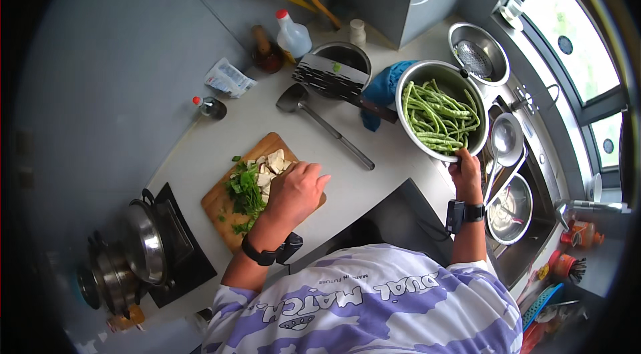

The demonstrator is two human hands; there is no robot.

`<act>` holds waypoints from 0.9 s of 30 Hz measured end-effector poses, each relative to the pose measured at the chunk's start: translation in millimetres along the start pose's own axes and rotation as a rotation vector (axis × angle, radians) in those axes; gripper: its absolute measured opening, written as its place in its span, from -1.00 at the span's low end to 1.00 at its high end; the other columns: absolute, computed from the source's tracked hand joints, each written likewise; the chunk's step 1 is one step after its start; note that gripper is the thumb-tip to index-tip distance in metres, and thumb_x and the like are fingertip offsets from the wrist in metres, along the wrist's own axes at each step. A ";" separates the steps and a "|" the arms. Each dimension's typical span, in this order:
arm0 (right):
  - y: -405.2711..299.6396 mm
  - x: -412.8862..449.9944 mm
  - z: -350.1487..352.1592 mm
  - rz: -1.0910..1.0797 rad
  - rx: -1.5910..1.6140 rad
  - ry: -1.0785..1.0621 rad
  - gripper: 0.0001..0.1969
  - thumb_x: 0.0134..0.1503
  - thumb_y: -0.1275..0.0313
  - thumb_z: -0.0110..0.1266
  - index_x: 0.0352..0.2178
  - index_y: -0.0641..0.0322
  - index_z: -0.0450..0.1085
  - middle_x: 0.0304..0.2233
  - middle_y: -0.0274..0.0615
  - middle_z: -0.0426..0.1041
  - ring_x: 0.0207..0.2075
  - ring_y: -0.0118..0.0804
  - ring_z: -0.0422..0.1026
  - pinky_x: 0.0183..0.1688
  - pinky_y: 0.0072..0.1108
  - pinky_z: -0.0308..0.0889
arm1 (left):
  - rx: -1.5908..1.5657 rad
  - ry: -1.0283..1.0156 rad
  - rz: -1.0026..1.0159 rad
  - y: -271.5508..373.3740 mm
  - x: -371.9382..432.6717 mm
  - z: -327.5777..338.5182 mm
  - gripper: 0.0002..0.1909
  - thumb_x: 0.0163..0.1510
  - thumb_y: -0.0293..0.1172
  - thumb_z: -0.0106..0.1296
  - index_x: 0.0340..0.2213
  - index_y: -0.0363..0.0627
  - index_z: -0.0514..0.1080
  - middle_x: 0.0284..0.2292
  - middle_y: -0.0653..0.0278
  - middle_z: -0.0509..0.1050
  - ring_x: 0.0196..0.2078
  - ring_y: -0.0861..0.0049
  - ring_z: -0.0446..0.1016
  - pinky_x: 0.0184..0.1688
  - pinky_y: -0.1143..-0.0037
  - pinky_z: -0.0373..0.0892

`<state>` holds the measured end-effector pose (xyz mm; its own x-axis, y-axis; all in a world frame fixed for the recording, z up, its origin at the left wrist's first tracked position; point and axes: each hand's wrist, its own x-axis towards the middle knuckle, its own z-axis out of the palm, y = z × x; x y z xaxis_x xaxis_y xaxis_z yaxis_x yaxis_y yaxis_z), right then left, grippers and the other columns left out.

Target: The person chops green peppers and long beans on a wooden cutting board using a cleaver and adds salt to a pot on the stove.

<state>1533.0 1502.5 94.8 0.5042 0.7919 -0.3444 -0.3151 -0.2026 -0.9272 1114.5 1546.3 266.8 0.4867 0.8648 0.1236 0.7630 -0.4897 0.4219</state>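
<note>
My right hand (466,172) grips the near rim of a steel bowl (403,99) that holds long green beans (440,116). Over the right part of a wooden cutting board (213,199) is my left hand (298,191); its underside is hidden, so I cannot tell if it holds anything. White chopped pieces (275,160) lie on the board partly under that hand, beside chopped leafy greens (244,189). A cleaver (335,76) with a bit of green on its blade rests across a steel pot (350,53), its handle towards the bowl. A blue cloth (390,83) lies between pot and bowl.
A metal spatula (325,126) lies on the counter behind the board. Bottles and a bag (229,77) stand along the wall. At the right are a steel colander (478,53) and a sink (538,234) with a bowl and ladle. Lidded pots (145,244) stand at the left.
</note>
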 end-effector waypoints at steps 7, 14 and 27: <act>-25.2 -68.3 2.4 -0.003 -0.151 0.100 -0.90 0.06 0.52 -0.07 -0.46 0.30 0.38 -0.61 -0.27 0.32 -0.71 -0.50 0.20 -0.66 -0.60 0.12 | -0.047 -0.203 0.262 63.0 55.1 3.1 -0.61 -0.02 -0.30 0.18 -0.19 -0.26 0.38 -0.25 -0.01 0.41 -0.16 0.06 0.40 -0.13 0.29 0.37; -54.4 -118.8 23.4 0.065 -0.034 0.133 -0.75 -0.03 0.51 -0.06 -0.29 0.43 0.39 -0.54 -0.25 0.42 -0.69 -0.51 0.30 -0.74 -0.70 0.16 | 0.136 -0.330 0.541 131.2 122.1 95.9 0.35 -0.44 0.16 0.37 0.23 -0.31 -0.08 0.19 -0.53 -0.22 0.28 -0.36 -0.27 0.24 -0.08 -0.16; -62.1 -158.5 36.3 0.048 -0.167 0.052 -0.83 0.01 0.48 -0.04 -0.36 0.36 0.38 -0.63 -0.38 0.34 -0.72 -0.58 0.21 -0.69 -0.71 0.11 | 0.180 -0.596 0.273 117.3 168.6 129.0 0.52 -0.67 -0.02 0.46 0.24 -0.29 -0.23 0.06 -0.32 0.14 0.13 -0.18 0.10 0.17 0.04 0.00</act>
<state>1443.5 1410.5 212.4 0.5338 0.7492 -0.3922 -0.2041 -0.3359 -0.9195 1340.9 1620.3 221.3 0.7840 0.5236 -0.3334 0.6131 -0.7373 0.2839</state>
